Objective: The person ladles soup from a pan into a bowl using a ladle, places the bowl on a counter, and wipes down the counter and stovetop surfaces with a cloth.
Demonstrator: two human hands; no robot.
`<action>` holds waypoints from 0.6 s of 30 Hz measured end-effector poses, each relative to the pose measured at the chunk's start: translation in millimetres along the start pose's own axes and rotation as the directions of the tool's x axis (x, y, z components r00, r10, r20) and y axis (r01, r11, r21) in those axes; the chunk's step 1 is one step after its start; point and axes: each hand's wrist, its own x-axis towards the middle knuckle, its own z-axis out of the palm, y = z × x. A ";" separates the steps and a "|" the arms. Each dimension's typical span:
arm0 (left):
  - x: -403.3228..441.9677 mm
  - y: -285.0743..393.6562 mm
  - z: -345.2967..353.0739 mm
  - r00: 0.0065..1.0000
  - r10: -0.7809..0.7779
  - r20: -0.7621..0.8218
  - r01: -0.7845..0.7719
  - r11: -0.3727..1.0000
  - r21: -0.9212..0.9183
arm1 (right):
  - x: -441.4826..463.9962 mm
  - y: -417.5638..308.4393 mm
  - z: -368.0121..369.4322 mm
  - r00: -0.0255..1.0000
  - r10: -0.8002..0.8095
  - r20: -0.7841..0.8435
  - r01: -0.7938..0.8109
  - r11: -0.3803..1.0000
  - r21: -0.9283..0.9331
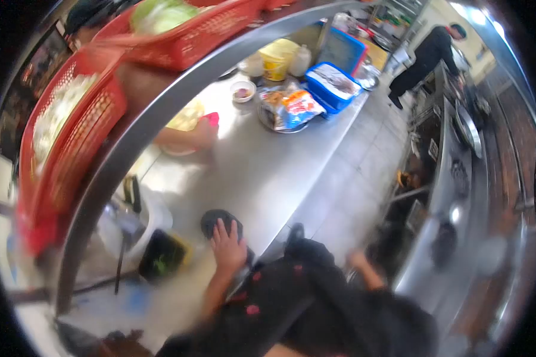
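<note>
My left hand (pixel 227 247) lies with its fingers spread on a round black object (pixel 213 219) at the near edge of the steel table (pixel 268 172). Low at the right, my right hand (pixel 357 260) is blurred beside the dark cooking range, and what it holds, if anything, is not clear. Left of my left hand stands a black container (pixel 161 256) with something green inside. Another person's hand (pixel 199 138), near a pink item (pixel 211 119), reaches over a bowl of pale food.
Red baskets (pixel 110 89) of vegetables sit on a shelf at the upper left. Farther along the table are a small bowl (pixel 243 91), plastic bags (pixel 295 107), a yellow tub (pixel 277 62) and a blue container (pixel 333 89). A person (pixel 429 59) in dark clothes stands by the range.
</note>
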 end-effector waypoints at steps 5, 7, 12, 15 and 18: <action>109.0 13.7 0.3 0.991 -0.020 -0.130 0.038 0.989 0.143 | -82.2 -76.8 69.7 0.728 0.350 0.590 -0.676 0.509 0.532; 148.8 38.0 -7.4 0.986 -0.127 -0.105 0.145 0.969 0.198 | -69.0 -69.3 94.4 0.756 0.378 0.535 -0.654 0.483 0.583; 178.7 74.9 44.0 0.925 0.346 -0.158 -0.306 0.924 0.230 | 21.8 5.1 194.9 0.795 0.593 0.129 -0.543 0.599 0.588; 173.0 114.9 60.7 0.852 0.521 -0.054 -0.508 0.847 0.159 | 2.5 45.7 43.3 0.881 0.473 0.020 -0.394 0.708 0.587; 153.8 203.2 63.0 0.856 0.428 0.290 -0.261 0.842 -0.473 | 20.1 71.5 5.7 0.788 0.609 -0.091 -0.259 0.462 0.849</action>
